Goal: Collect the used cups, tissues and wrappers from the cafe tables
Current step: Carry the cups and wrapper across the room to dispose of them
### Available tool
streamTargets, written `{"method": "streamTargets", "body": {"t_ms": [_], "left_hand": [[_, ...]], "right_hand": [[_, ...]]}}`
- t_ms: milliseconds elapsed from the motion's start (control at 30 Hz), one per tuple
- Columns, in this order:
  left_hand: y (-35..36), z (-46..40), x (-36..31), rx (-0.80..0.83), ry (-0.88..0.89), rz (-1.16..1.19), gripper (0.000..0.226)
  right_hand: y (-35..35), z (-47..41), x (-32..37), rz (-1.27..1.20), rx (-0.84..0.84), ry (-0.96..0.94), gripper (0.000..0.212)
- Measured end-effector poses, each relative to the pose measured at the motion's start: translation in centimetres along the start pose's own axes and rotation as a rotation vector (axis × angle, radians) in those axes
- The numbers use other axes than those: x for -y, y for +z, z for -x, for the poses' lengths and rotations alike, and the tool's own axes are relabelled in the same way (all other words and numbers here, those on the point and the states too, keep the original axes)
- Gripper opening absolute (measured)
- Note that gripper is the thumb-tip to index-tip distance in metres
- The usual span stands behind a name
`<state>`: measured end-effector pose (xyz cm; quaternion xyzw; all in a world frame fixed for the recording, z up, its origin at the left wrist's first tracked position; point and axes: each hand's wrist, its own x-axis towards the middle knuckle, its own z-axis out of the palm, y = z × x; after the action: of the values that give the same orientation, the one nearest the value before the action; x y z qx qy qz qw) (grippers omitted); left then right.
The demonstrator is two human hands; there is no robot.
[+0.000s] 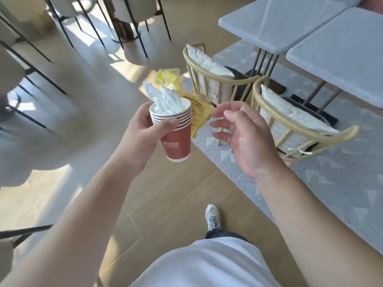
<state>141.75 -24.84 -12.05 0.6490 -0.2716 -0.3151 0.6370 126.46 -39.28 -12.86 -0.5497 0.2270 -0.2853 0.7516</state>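
Observation:
My left hand (143,139) grips a stack of several red paper cups (177,141) nested together, held upright in mid-air over the floor. Crumpled white tissues (165,99) stick out of the top cup. Yellow wrappers (196,106) poke up behind the tissues and hang down the right side of the stack. My right hand (242,135) hovers just right of the cups with its fingers relaxed and spread, holding nothing and not touching the wrappers.
Two tan wooden chairs with white cushions (213,77) (290,125) stand ahead on a patterned grey rug (331,193). Two pale blue tables (275,23) (342,52) are at the upper right. Black-legged chairs (132,15) stand at the left and back. My shoe (212,217) is on the wooden floor.

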Motion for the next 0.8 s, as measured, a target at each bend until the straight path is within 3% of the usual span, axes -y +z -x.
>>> {"method": "streamTargets", "body": {"t_ms": [367, 567, 800], "left_hand": [[2.5, -14.0, -3.0, -0.044, 0.060, 0.016, 0.059], [0.9, -19.5, -2.7, -0.035, 0.076, 0.033, 0.058], [-4.6, -27.2, -1.7, -0.046, 0.081, 0.089, 0.072]], "right_hand": [[-4.0, -15.0, 3.3, 0.053, 0.066, -0.037, 0.016], [-2.8, -20.5, 2.2, 0.049, 0.054, 0.019, 0.016], [1.6, -28.3, 0.6, 0.074, 0.055, 0.026, 0.015]]}}
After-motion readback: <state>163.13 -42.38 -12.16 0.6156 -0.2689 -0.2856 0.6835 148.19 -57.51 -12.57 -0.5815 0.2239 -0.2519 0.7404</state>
